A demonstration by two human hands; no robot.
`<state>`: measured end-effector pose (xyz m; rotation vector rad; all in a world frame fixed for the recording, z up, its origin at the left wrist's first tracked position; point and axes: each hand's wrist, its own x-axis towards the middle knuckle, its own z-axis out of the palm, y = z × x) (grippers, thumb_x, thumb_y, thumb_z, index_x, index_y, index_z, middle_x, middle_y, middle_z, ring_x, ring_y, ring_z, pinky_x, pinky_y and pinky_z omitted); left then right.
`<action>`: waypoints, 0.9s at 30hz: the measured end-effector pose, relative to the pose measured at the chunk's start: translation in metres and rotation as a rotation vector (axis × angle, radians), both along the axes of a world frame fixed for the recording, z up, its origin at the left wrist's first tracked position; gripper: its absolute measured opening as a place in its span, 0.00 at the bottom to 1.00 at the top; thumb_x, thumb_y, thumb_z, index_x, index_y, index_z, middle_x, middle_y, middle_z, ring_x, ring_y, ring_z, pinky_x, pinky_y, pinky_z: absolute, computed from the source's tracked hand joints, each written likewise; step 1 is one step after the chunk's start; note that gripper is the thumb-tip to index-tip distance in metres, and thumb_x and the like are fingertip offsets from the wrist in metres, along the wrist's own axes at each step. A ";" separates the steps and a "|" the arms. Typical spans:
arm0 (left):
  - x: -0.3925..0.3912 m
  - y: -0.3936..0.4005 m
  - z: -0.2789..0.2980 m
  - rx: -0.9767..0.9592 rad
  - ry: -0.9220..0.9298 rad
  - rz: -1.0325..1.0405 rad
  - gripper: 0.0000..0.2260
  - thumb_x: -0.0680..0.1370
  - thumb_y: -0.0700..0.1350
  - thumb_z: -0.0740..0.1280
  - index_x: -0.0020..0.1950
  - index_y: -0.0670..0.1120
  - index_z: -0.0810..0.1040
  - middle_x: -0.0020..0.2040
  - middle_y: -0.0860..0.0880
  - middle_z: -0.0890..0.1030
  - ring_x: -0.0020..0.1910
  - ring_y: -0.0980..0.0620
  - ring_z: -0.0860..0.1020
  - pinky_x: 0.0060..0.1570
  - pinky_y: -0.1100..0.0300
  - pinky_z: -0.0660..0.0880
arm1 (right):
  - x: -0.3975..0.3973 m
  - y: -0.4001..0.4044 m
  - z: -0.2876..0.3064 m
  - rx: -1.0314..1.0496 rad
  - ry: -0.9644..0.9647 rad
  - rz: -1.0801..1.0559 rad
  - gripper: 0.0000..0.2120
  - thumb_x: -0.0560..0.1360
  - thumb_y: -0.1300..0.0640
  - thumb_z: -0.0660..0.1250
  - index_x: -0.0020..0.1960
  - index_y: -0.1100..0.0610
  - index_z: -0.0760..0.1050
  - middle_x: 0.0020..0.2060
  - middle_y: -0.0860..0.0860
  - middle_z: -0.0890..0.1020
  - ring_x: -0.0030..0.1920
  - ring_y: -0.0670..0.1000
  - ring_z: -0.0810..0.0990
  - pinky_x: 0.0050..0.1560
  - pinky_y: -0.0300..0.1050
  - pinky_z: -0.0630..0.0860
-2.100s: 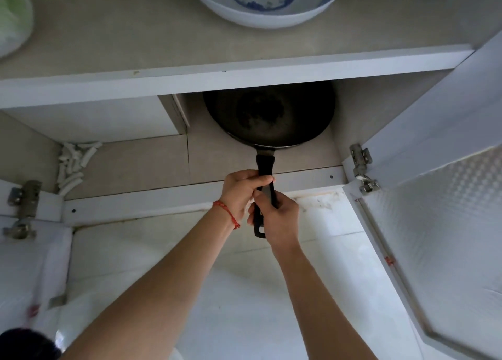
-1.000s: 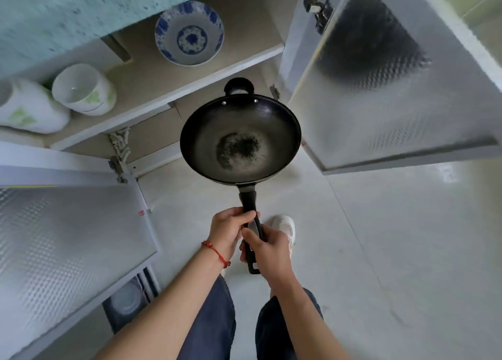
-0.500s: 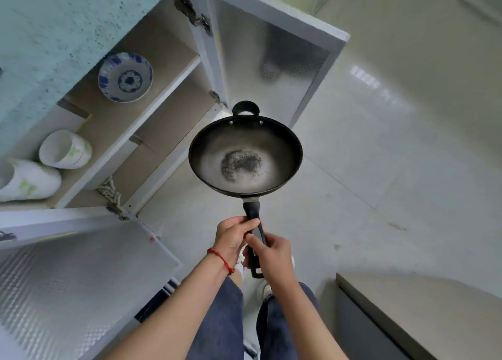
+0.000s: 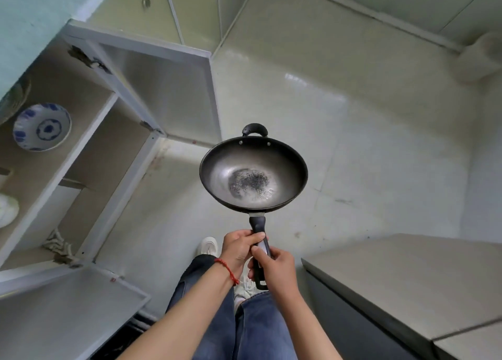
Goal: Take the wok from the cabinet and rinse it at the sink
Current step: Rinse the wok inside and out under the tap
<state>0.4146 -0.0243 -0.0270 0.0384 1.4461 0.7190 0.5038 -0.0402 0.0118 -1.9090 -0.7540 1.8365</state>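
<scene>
A black wok (image 4: 254, 173) with a worn grey patch in its bowl and a small loop handle at its far rim hangs level over the floor. Both hands grip its long black handle: my left hand (image 4: 239, 249), with a red string on the wrist, is the higher one, and my right hand (image 4: 274, 264) holds the handle's lower end. The open cabinet (image 4: 89, 153) that held the wok lies to the left, its lower shelf bare. No sink is in view.
Both cabinet doors stand open, one (image 4: 168, 93) beyond the wok's left and one (image 4: 62, 310) at lower left. A blue-and-white bowl (image 4: 42, 127) rests on the upper shelf. A grey counter (image 4: 407, 281) juts in at lower right. Pale tiled floor (image 4: 366, 131) stretches ahead.
The wok has come out of the cabinet and swung right, away from it. My view has turned rightward, so the cabinet has slid to the left and the grey counter has grown at lower right.
</scene>
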 end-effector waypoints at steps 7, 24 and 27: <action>0.029 0.064 0.019 0.055 -0.013 -0.153 0.06 0.70 0.35 0.69 0.33 0.39 0.80 0.31 0.42 0.81 0.32 0.44 0.74 0.33 0.57 0.69 | 0.025 0.049 0.028 0.034 0.006 -0.170 0.11 0.73 0.63 0.64 0.32 0.62 0.73 0.24 0.54 0.77 0.21 0.50 0.75 0.24 0.42 0.70; 0.041 0.333 0.125 0.358 -0.002 -0.334 0.01 0.71 0.33 0.67 0.40 0.37 0.78 0.37 0.41 0.81 0.29 0.48 0.77 0.24 0.63 0.72 | 0.033 0.288 0.117 0.327 0.071 -0.357 0.09 0.73 0.64 0.65 0.34 0.61 0.74 0.26 0.56 0.77 0.22 0.51 0.75 0.26 0.41 0.74; 0.058 0.376 0.139 0.399 -0.007 -0.323 0.01 0.71 0.33 0.67 0.40 0.37 0.77 0.37 0.41 0.82 0.30 0.47 0.77 0.25 0.63 0.74 | 0.050 0.331 0.128 0.374 0.078 -0.355 0.08 0.73 0.64 0.65 0.35 0.62 0.74 0.27 0.58 0.77 0.22 0.50 0.75 0.26 0.41 0.75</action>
